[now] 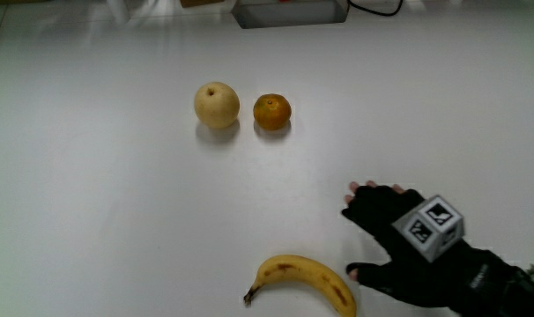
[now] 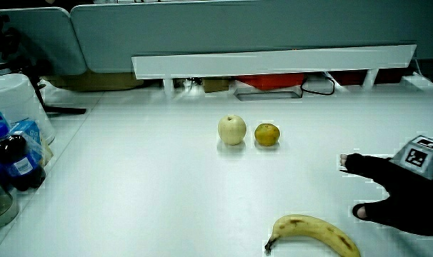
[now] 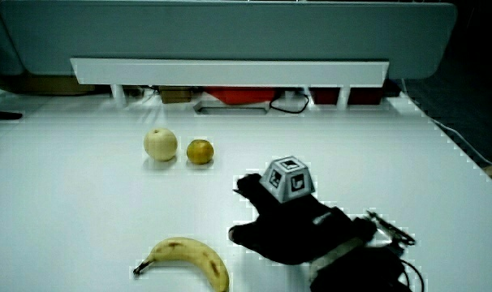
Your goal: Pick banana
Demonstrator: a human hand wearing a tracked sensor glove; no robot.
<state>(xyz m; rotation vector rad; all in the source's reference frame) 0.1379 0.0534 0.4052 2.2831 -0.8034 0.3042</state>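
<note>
A yellow banana [image 1: 307, 281] with brown flecks lies on the white table near the person's edge, its stem pointing away from the hand; both side views show the banana [image 2: 315, 235] [image 3: 187, 259]. The gloved hand [image 1: 386, 239] rests just beside the banana's blunt end, palm down, fingers spread and holding nothing, thumb close to the fruit without touching it. The patterned cube [image 1: 428, 227] sits on the hand's back. Both side views show the hand [image 2: 391, 193] [image 3: 282, 219] beside the banana.
A pale round pear [image 1: 217, 105] and an orange [image 1: 272, 112] stand side by side, farther from the person than the banana. In a side view, bottles [image 2: 13, 163] and a white tub [image 2: 13, 100] stand at the table's edge. A low partition [image 2: 274, 63] closes the table.
</note>
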